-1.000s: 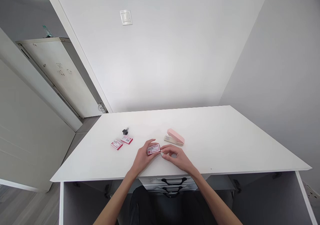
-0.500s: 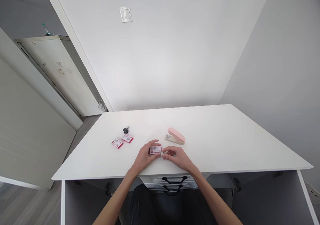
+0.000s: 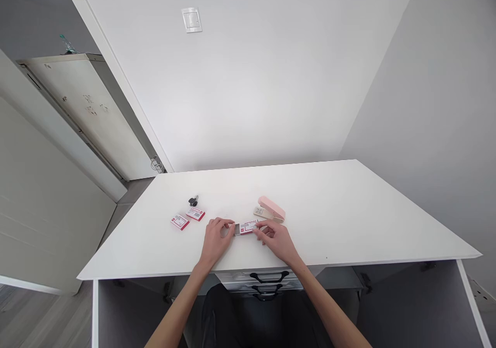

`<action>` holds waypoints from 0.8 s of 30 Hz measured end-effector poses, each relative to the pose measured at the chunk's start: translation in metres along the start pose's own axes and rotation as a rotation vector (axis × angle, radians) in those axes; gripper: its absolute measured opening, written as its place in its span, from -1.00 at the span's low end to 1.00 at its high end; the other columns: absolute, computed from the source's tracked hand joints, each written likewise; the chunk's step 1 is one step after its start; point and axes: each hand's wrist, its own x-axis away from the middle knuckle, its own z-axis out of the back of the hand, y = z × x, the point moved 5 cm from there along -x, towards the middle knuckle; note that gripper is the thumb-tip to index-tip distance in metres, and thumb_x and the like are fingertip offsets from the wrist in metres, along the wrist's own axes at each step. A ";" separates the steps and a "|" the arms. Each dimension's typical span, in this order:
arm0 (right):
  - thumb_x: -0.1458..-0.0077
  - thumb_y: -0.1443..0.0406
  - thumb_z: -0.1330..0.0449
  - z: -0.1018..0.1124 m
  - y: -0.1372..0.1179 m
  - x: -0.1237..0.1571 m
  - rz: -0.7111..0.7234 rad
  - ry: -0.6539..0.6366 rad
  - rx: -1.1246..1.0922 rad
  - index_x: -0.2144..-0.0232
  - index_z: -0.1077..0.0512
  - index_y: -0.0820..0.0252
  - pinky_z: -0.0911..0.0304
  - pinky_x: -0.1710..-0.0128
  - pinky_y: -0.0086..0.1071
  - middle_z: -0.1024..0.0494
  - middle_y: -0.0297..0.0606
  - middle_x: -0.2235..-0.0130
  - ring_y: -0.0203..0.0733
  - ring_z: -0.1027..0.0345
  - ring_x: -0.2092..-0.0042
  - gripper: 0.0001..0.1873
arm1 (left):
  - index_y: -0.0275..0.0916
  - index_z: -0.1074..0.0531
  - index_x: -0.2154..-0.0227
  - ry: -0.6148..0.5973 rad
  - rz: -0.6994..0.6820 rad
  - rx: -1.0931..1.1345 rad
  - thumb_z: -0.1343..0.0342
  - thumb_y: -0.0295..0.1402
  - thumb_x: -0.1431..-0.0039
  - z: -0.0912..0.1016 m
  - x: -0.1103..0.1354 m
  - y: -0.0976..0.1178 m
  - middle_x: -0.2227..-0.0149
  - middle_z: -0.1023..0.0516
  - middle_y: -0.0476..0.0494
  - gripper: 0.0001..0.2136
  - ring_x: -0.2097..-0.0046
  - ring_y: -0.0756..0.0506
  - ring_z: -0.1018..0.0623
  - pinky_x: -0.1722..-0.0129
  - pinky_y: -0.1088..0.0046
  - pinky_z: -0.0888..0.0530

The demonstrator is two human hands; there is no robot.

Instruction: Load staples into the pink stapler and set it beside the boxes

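A white table (image 3: 349, 219) fills the middle of the frame, its near edge running across the lower part. Behind it rises a pale wall with a light switch (image 3: 191, 19) in the upper left. A beige cabinet (image 3: 89, 115) stands at the left edge. Under the table's near edge, at lower centre, sits a set of drawers with black handles (image 3: 268, 277).

Both forearms come up from the bottom centre. The left hand (image 3: 214, 238) rests on the table with its fingers curled, the fingertips pinching the left end of a small red-and-white box (image 3: 248, 227). The right hand (image 3: 277, 237) grips the right end of the same box. The box lies low over the tabletop at the centre of the frame, between the two hands, with a grey part showing at its left end.

A pink stapler (image 3: 272, 209) lies just above the right hand. To the left of centre lie two more small red boxes (image 3: 187, 218), side by side, and a small black clip-like thing (image 3: 192, 201) just above them.
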 end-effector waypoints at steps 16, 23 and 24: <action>-0.20 -0.03 -0.27 0.004 -0.002 0.002 0.049 0.058 0.138 0.17 -0.58 0.11 -0.50 0.29 -0.23 -0.69 -0.17 0.22 -0.06 -0.60 0.26 -0.63 | -0.08 -0.55 0.04 -0.135 -0.087 -0.010 -0.12 0.01 -0.30 -0.009 0.003 0.007 0.28 -0.61 -0.07 -0.65 0.15 -0.19 -0.55 0.02 0.18 -0.42; -0.26 0.02 -0.23 0.012 -0.010 0.005 0.153 0.185 0.210 0.17 -0.57 0.10 -0.47 0.35 -0.27 -0.60 -0.12 0.07 -0.11 -0.54 0.24 -0.69 | -0.06 -0.57 0.06 -0.203 -0.140 -0.029 -0.23 0.08 -0.20 -0.012 0.002 0.008 0.29 -0.60 -0.08 -0.60 0.17 -0.20 -0.52 0.09 0.20 -0.39; -0.27 0.04 -0.24 0.012 -0.012 0.006 0.197 0.194 0.244 0.16 -0.57 0.09 -0.48 0.28 -0.25 -0.60 -0.12 0.07 -0.09 -0.53 0.18 -0.71 | -0.04 -0.58 0.04 -0.224 -0.154 -0.011 -0.23 0.09 -0.19 -0.012 0.003 0.010 0.29 -0.60 -0.07 -0.59 0.16 -0.20 -0.52 0.07 0.20 -0.39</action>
